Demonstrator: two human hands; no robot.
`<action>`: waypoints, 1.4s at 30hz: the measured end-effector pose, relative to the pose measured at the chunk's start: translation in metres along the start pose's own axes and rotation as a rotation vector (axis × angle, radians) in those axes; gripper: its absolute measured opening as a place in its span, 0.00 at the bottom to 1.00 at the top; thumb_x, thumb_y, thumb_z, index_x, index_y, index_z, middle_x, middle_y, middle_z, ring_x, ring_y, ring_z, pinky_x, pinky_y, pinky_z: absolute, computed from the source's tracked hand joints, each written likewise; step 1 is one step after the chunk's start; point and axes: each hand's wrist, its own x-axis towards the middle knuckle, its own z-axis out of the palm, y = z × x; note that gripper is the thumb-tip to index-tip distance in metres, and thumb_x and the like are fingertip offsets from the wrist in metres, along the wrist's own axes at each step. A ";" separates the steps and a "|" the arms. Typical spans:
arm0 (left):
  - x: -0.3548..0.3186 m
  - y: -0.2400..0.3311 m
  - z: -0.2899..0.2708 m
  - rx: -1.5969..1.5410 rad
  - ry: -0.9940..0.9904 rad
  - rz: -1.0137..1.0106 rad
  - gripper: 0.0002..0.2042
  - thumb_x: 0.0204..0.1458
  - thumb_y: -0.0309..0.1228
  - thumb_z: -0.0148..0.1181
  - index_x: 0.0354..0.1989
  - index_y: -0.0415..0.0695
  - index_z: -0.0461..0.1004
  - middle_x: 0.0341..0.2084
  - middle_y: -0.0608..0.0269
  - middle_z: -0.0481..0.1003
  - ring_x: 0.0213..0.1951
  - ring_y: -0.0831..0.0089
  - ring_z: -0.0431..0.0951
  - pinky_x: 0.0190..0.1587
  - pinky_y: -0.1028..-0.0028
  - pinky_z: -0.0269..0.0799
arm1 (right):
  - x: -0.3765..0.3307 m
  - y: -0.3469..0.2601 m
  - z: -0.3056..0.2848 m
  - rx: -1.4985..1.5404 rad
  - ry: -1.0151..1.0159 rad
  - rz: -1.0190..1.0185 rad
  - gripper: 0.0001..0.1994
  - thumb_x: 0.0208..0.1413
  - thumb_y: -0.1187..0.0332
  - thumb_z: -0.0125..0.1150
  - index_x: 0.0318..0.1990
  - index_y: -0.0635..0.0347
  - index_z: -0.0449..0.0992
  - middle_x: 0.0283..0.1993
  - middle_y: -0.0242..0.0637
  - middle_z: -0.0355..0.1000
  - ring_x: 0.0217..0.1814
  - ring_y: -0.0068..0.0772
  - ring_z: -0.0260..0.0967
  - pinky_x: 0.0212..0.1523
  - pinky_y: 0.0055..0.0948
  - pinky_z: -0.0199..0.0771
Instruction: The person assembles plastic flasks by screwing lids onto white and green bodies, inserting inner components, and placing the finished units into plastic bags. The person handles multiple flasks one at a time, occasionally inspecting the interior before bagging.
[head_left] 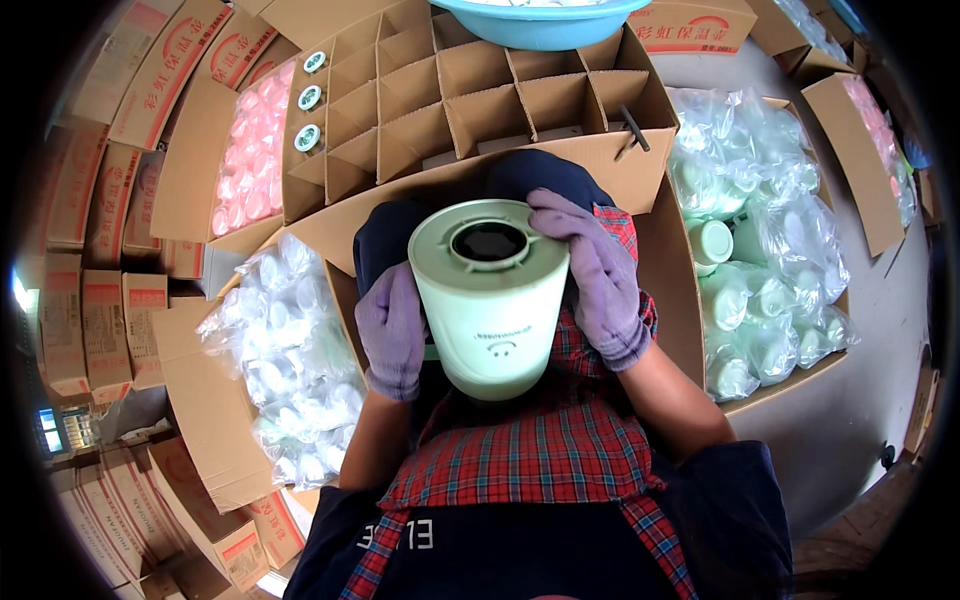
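A pale green, tapered thermos flask body (487, 330) stands between my hands above my lap, with a small smiling face printed on its side. Its wide end faces up and has a raised ring around a dark round opening. My left hand (390, 322), in a purple knit glove, is closed against the flask's left side; its fingertips are partly hidden. Gloved alike, my right hand (592, 270) grips the upper right edge, fingers bent over the rim. The flask's lower end is mostly out of sight against my red plaid apron (520, 455).
Ahead is a divided carton (480, 110) with white-and-green lids in its left cells and a blue basin (545, 25) behind. Bagged white parts (295, 360) fill a box at left, bagged green parts (760, 270) one at right. Pink pieces (250, 150) and stacked cartons (105, 200) stand farther left.
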 end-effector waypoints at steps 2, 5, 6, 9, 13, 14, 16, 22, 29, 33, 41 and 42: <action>-0.017 0.010 0.006 0.031 0.051 0.071 0.14 0.65 0.32 0.47 0.35 0.35 0.77 0.25 0.66 0.74 0.29 0.83 0.70 0.32 0.79 0.65 | -0.006 -0.015 -0.006 -0.021 -0.036 -0.048 0.17 0.70 0.64 0.42 0.51 0.69 0.74 0.61 0.53 0.68 0.67 0.49 0.64 0.67 0.39 0.60; -0.037 0.010 0.008 0.032 0.072 0.230 0.14 0.64 0.29 0.45 0.38 0.32 0.76 0.28 0.62 0.76 0.32 0.78 0.73 0.35 0.77 0.69 | -0.021 -0.032 -0.010 -0.005 -0.037 -0.109 0.16 0.69 0.68 0.39 0.49 0.68 0.74 0.61 0.57 0.68 0.70 0.55 0.60 0.69 0.46 0.56; -0.043 0.013 0.006 0.076 0.034 0.317 0.14 0.63 0.27 0.46 0.44 0.29 0.76 0.32 0.57 0.78 0.34 0.73 0.77 0.39 0.75 0.72 | -0.026 -0.037 -0.013 -0.012 -0.047 -0.082 0.16 0.69 0.68 0.39 0.49 0.68 0.74 0.61 0.57 0.68 0.70 0.55 0.60 0.69 0.46 0.56; -0.055 0.008 0.001 0.110 -0.033 0.486 0.15 0.61 0.22 0.45 0.50 0.27 0.76 0.35 0.52 0.81 0.36 0.73 0.80 0.42 0.77 0.74 | -0.041 -0.047 -0.019 -0.022 -0.064 -0.027 0.16 0.68 0.68 0.40 0.49 0.68 0.74 0.61 0.58 0.67 0.70 0.56 0.60 0.69 0.46 0.56; -0.063 0.006 -0.002 0.136 -0.066 0.494 0.16 0.59 0.21 0.45 0.50 0.26 0.75 0.35 0.50 0.81 0.36 0.71 0.81 0.42 0.76 0.74 | -0.051 -0.050 -0.022 -0.030 -0.057 -0.030 0.16 0.67 0.67 0.41 0.48 0.69 0.74 0.62 0.59 0.66 0.69 0.55 0.60 0.68 0.46 0.57; -0.065 0.007 -0.001 0.137 -0.062 0.499 0.16 0.59 0.21 0.45 0.50 0.26 0.75 0.35 0.50 0.81 0.36 0.71 0.81 0.42 0.76 0.74 | -0.051 -0.051 -0.023 -0.036 -0.056 -0.031 0.16 0.67 0.66 0.41 0.48 0.69 0.74 0.62 0.59 0.66 0.69 0.55 0.60 0.68 0.46 0.56; -0.066 0.010 0.001 0.143 -0.053 0.514 0.16 0.59 0.21 0.45 0.50 0.26 0.75 0.35 0.50 0.81 0.36 0.70 0.81 0.42 0.76 0.74 | -0.052 -0.050 -0.021 0.013 -0.045 -0.027 0.16 0.67 0.66 0.42 0.49 0.69 0.74 0.63 0.60 0.65 0.69 0.54 0.60 0.68 0.45 0.56; -0.071 0.009 -0.003 0.123 -0.053 0.441 0.16 0.59 0.21 0.44 0.50 0.25 0.75 0.35 0.49 0.81 0.36 0.70 0.81 0.42 0.75 0.74 | -0.054 -0.043 -0.020 0.046 -0.048 -0.091 0.17 0.65 0.64 0.44 0.51 0.67 0.75 0.65 0.61 0.63 0.68 0.53 0.62 0.68 0.44 0.58; -0.073 0.003 -0.003 0.085 -0.037 0.424 0.16 0.59 0.21 0.45 0.50 0.25 0.74 0.34 0.50 0.81 0.35 0.71 0.80 0.41 0.76 0.74 | -0.055 -0.043 -0.019 0.025 -0.050 -0.099 0.18 0.67 0.62 0.44 0.51 0.67 0.75 0.66 0.61 0.62 0.68 0.53 0.62 0.67 0.44 0.58; -0.065 0.001 0.011 -0.120 0.000 0.421 0.17 0.61 0.21 0.44 0.55 0.27 0.71 0.31 0.56 0.80 0.29 0.78 0.75 0.34 0.82 0.68 | -0.049 -0.035 -0.016 -0.008 -0.018 -0.065 0.20 0.69 0.61 0.39 0.55 0.68 0.72 0.67 0.60 0.60 0.70 0.52 0.59 0.69 0.42 0.56; 0.024 -0.003 -0.002 -0.187 -0.214 -0.122 0.17 0.67 0.37 0.48 0.55 0.39 0.74 0.18 0.75 0.70 0.16 0.88 0.60 0.18 0.85 0.54 | 0.001 0.010 -0.004 -0.221 -0.016 -0.044 0.18 0.68 0.63 0.45 0.56 0.67 0.70 0.58 0.52 0.68 0.62 0.48 0.66 0.63 0.36 0.63; 0.034 -0.006 -0.002 -0.184 -0.167 -0.223 0.17 0.67 0.43 0.48 0.49 0.43 0.76 0.16 0.76 0.69 0.13 0.86 0.62 0.15 0.83 0.55 | 0.010 0.006 -0.004 -0.298 -0.049 -0.023 0.17 0.68 0.63 0.46 0.54 0.67 0.71 0.55 0.51 0.70 0.60 0.48 0.67 0.61 0.36 0.64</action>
